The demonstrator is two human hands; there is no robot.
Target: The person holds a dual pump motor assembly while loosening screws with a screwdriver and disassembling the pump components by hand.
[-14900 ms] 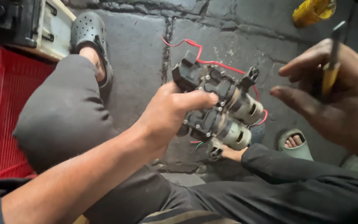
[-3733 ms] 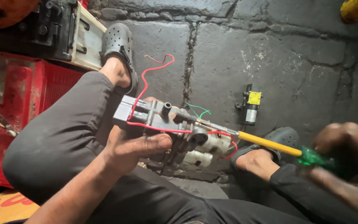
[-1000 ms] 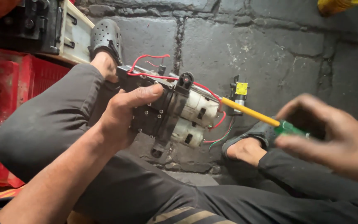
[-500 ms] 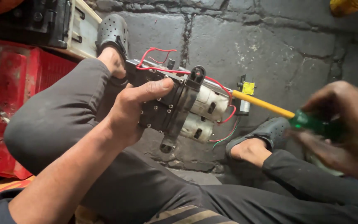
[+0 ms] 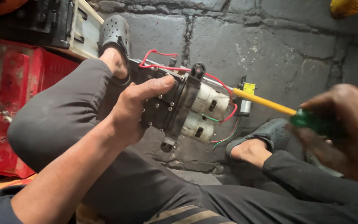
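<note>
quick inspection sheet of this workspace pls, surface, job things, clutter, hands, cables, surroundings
surface: dark stone floor with cracked joints, dusty.
job's things: black twin-motor pump with two pale motor cans, held above the lap; screwdriver with yellow shaft and green handle, tip at the motor end.
clutter: small part with a yellow cap standing on the floor; yellow object at the top edge.
grippers: left hand wrapped around the pump body; right hand closed on the screwdriver handle.
cables: red wires looped over the pump; red and green wires below the motors.
surroundings: red crate on the left, black box above it, grey clogs on both feet.
</note>
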